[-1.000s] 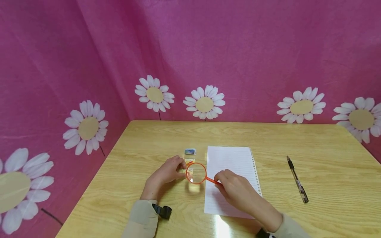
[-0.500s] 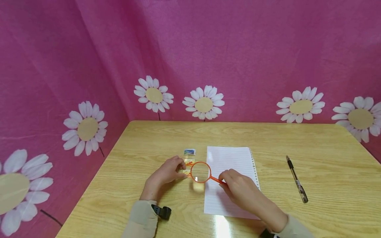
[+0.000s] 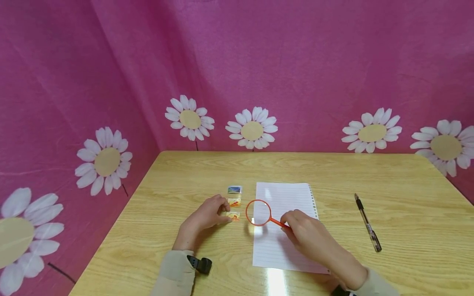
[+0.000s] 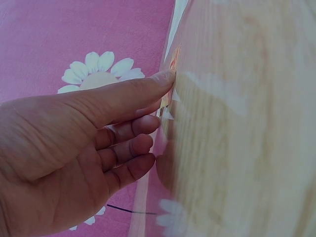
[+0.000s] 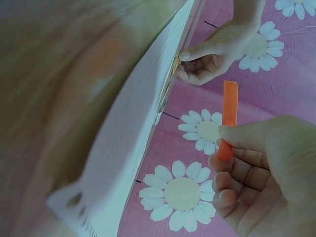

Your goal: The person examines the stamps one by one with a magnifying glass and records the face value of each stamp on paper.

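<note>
My right hand (image 3: 307, 234) pinches the orange handle (image 5: 229, 106) of a magnifying glass (image 3: 277, 222) between thumb and fingers. Its round lens hangs over the left edge of a lined, hole-punched sheet of paper (image 3: 268, 250). Three small stamp-like pictures lie in a column left of the sheet: a blue one (image 3: 235, 189) at the top, then a yellow-and-red one (image 3: 234, 202), and another yellow-and-red one (image 3: 233, 216) lowest. My left hand (image 3: 207, 213) rests beside the lower two, its thumb tip (image 4: 165, 78) at the lowest picture and its other fingers loosely bent.
A black pen (image 3: 368, 222) lies to the right of the sheet on the wooden table (image 3: 418, 205). Behind and to the left, a pink curtain (image 3: 296, 74) with white daisies hangs along the table's edges. Both wrists wear black straps.
My right hand has moved right with the magnifying glass, so its lens has shifted from over the lowest picture to the paper's left edge. The left hand stays in place.
</note>
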`<action>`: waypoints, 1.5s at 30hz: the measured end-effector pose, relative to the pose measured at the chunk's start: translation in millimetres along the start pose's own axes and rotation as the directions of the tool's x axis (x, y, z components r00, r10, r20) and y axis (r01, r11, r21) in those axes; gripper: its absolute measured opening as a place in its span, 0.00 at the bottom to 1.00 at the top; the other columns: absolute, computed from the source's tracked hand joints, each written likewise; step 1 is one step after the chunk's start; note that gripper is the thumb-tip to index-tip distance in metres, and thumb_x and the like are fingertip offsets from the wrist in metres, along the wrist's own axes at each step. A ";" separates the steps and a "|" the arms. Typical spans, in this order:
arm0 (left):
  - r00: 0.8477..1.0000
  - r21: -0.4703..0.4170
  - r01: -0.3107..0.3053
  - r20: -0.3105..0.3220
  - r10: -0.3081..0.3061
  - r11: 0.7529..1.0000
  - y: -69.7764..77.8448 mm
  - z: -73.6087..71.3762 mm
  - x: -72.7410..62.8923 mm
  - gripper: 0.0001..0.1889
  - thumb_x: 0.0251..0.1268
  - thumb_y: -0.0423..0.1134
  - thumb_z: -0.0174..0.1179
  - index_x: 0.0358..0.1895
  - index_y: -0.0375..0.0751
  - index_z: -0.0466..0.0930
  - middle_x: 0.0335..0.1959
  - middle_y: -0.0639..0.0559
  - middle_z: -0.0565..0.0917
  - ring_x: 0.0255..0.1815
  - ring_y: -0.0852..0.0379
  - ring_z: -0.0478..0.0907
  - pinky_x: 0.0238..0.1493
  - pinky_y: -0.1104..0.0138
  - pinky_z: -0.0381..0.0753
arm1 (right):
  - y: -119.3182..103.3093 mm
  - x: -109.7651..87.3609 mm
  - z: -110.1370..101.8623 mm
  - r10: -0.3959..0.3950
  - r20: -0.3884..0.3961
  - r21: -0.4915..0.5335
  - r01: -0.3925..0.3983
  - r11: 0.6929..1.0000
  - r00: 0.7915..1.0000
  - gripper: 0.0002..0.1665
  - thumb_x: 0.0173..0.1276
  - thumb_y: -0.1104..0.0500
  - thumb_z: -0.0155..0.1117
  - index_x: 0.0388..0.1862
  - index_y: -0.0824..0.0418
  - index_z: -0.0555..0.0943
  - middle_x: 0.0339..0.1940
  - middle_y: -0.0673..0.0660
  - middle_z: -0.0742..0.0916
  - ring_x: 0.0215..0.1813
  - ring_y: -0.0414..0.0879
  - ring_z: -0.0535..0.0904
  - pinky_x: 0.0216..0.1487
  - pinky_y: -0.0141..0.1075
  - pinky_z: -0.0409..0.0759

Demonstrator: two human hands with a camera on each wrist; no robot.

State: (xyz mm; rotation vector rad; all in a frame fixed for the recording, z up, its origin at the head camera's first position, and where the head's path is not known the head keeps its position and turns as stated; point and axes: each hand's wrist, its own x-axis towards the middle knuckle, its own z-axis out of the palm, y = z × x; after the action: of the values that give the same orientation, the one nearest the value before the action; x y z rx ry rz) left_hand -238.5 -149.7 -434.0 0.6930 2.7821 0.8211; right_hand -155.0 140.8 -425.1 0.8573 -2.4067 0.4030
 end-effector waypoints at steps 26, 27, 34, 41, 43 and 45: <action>0.999 -0.002 0.037 -0.008 -0.037 0.999 1.5 1.2 -1.5 0.12 0.56 0.38 0.71 0.36 0.41 0.77 0.32 0.51 0.70 0.35 0.57 0.65 0.38 0.68 0.65 | 22.3 -21.4 -18.0 0.070 0.027 -0.045 -0.069 0.997 0.997 0.17 0.50 0.67 0.77 0.33 0.56 0.78 0.29 0.45 0.81 0.31 0.34 0.72 0.27 0.28 0.74; 0.999 -0.004 0.042 -0.008 -0.042 0.999 1.9 0.9 -1.5 0.11 0.56 0.38 0.71 0.36 0.41 0.77 0.32 0.51 0.70 0.35 0.57 0.65 0.39 0.67 0.65 | 23.3 -22.1 -18.9 0.073 0.025 -0.048 -0.072 0.996 0.997 0.17 0.50 0.67 0.77 0.33 0.56 0.78 0.29 0.45 0.81 0.31 0.34 0.73 0.27 0.29 0.74; 0.998 -0.013 0.069 -0.006 -0.069 0.998 4.2 0.4 -0.9 0.11 0.57 0.38 0.71 0.37 0.41 0.77 0.33 0.52 0.70 0.36 0.57 0.66 0.40 0.66 0.66 | 31.7 -28.6 -24.7 0.099 0.022 -0.058 -0.097 0.994 0.995 0.15 0.51 0.67 0.75 0.33 0.56 0.78 0.27 0.45 0.80 0.30 0.34 0.72 0.27 0.29 0.73; 0.997 -0.015 0.077 -0.005 -0.077 0.997 3.5 1.2 -0.8 0.11 0.57 0.38 0.71 0.36 0.42 0.77 0.33 0.52 0.70 0.36 0.57 0.66 0.39 0.66 0.65 | 41.2 -36.1 -26.0 0.099 0.011 -0.078 -0.098 0.992 0.995 0.17 0.48 0.67 0.76 0.33 0.56 0.79 0.28 0.46 0.81 0.29 0.36 0.72 0.26 0.30 0.73; 0.997 -0.020 0.073 -0.004 -0.073 0.997 3.3 1.2 -0.8 0.11 0.57 0.38 0.71 0.36 0.41 0.77 0.33 0.51 0.70 0.36 0.57 0.66 0.39 0.67 0.65 | 43.3 -38.5 -27.4 0.112 0.009 -0.085 -0.111 0.990 0.994 0.17 0.48 0.67 0.76 0.33 0.56 0.79 0.29 0.47 0.81 0.30 0.36 0.73 0.26 0.31 0.74; 0.997 -0.024 0.071 -0.003 -0.071 0.997 3.5 1.0 -0.6 0.11 0.57 0.38 0.71 0.36 0.41 0.77 0.33 0.51 0.70 0.36 0.57 0.66 0.39 0.67 0.65 | 44.7 -39.8 -30.5 0.128 0.006 -0.089 -0.127 0.988 0.992 0.16 0.48 0.68 0.76 0.33 0.56 0.79 0.30 0.47 0.81 0.30 0.36 0.73 0.27 0.31 0.74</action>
State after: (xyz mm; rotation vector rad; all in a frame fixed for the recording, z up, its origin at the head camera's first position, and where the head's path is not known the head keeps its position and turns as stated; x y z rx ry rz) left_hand -236.4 -147.0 -432.9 0.5857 2.7774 0.8416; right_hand -146.4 207.3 -428.2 0.6718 -2.4779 0.3381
